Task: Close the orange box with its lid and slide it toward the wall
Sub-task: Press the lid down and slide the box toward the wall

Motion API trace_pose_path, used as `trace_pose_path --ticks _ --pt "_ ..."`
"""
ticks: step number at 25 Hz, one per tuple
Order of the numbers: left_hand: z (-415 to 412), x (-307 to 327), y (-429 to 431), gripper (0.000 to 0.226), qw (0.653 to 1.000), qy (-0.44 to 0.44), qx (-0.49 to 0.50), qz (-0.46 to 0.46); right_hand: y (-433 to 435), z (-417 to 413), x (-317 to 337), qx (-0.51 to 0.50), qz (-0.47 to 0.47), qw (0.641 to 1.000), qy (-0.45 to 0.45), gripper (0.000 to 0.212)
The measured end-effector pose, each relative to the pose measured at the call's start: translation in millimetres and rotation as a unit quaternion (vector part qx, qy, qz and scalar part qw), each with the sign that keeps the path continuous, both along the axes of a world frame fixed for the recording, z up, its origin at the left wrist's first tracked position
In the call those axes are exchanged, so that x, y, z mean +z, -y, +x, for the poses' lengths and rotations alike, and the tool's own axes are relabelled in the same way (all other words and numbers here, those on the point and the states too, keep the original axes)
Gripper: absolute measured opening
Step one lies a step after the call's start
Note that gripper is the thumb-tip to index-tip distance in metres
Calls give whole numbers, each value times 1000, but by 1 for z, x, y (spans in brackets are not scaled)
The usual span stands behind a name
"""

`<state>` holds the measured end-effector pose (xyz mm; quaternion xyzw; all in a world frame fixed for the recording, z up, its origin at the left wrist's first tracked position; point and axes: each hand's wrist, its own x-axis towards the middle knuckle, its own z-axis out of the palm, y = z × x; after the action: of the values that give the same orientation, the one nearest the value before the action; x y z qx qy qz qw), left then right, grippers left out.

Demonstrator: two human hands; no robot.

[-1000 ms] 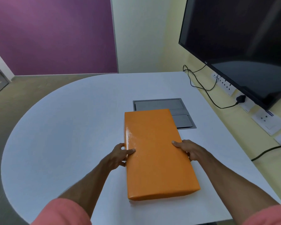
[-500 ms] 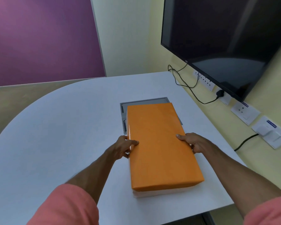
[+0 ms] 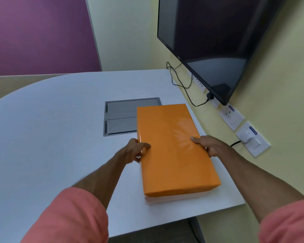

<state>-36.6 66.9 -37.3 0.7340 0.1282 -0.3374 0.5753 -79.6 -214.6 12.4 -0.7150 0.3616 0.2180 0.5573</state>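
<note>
The orange box (image 3: 172,146) lies lengthwise on the white table (image 3: 51,137) with its orange lid on top; a strip of the white base shows under the lid at the near end. My left hand (image 3: 134,151) grips the box's left long edge, thumb on the lid. On the right long edge sits my right hand (image 3: 206,144), its thumb on top as well. The box's far right corner sits close to the table's right edge, beside the yellow wall (image 3: 279,85).
A grey recessed cable hatch (image 3: 120,118) is set in the table left of the box's far end. A black monitor (image 3: 214,37) hangs on the yellow wall, with sockets (image 3: 232,117) and black cables (image 3: 181,81) below it.
With both hands on it, the box has moved right, toward the yellow wall, now uncovering much of the grey hatch. The camera view has turned right too.
</note>
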Motion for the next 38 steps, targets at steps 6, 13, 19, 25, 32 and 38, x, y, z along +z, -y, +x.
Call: trace_pose_path --ticks 6,13,19,25,32,38 --pt "-20 -6 62 68 1000 -15 11 1 58 -19 -11 -8 -7 1000 6 57" --pt "-38 -12 111 67 999 -32 14 5 103 -36 -23 -13 -9 1000 11 58" --pt "-48 -14 138 66 999 -31 23 8 124 -39 -26 -6 -37 999 27 60" --pt "-55 -14 149 67 999 -34 28 14 132 -39 -28 -1 -60 998 37 64" --pt "-59 -12 150 66 999 -33 12 21 134 -38 -34 -6 -60 997 48 71" --pt "-58 -11 147 66 999 -50 2 8 133 -35 -38 13 -117 992 50 68"
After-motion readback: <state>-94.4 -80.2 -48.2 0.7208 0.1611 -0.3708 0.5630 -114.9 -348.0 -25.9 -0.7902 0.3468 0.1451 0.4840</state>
